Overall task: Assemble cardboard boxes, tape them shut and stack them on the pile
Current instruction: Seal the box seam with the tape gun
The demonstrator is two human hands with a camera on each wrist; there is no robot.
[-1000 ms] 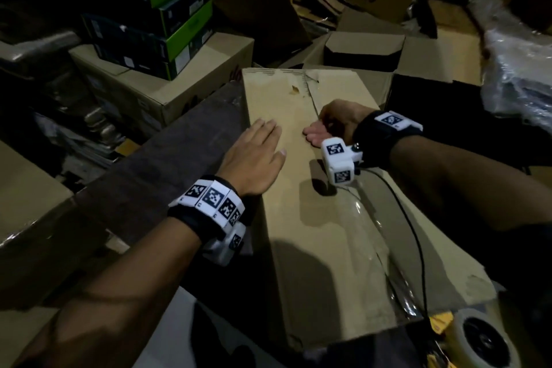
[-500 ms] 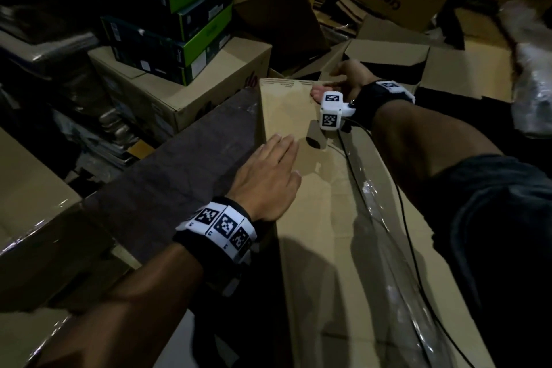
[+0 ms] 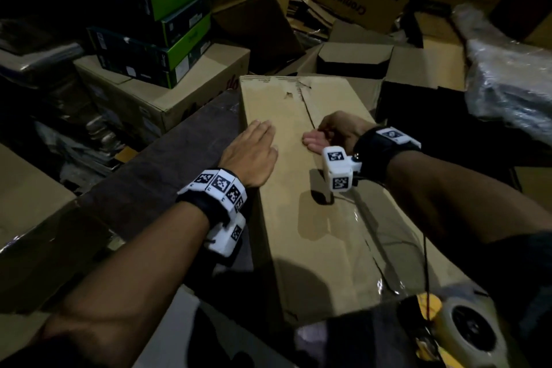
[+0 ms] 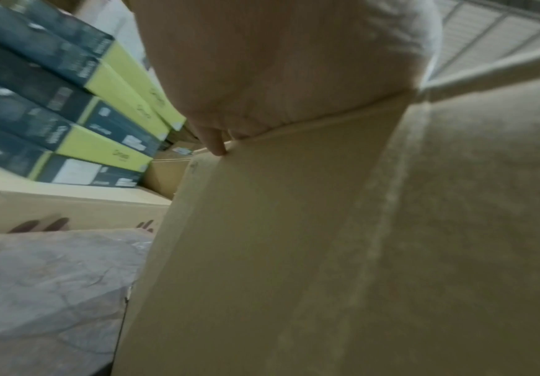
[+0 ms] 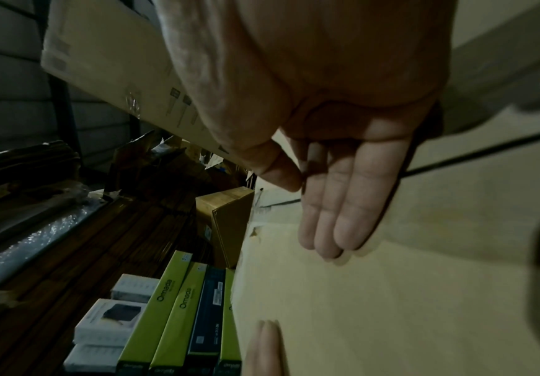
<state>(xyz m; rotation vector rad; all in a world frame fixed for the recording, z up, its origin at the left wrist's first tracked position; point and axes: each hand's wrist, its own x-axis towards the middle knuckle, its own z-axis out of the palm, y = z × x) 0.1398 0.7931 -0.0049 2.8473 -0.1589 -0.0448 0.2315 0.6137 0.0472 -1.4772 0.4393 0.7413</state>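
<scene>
A long cardboard box lies flat on a dark worktop, running away from the person, its top flaps closed. A strip of clear tape runs along the centre seam on the nearer part of the lid; the far end of the seam shows torn cardboard.

The left hand lies palm down on the left flap near the box's left edge, fingers straight and together, grasping nothing. In the left wrist view the heel of this hand presses on the box edge.

The right hand rests on the seam, just right of the left hand and apart from it. Its fingers are extended flat against the cardboard, released.

A tape dispenser with a yellow part sits at the box's near right corner. Green-and-black cartons are stacked on a brown box to the left.
</scene>
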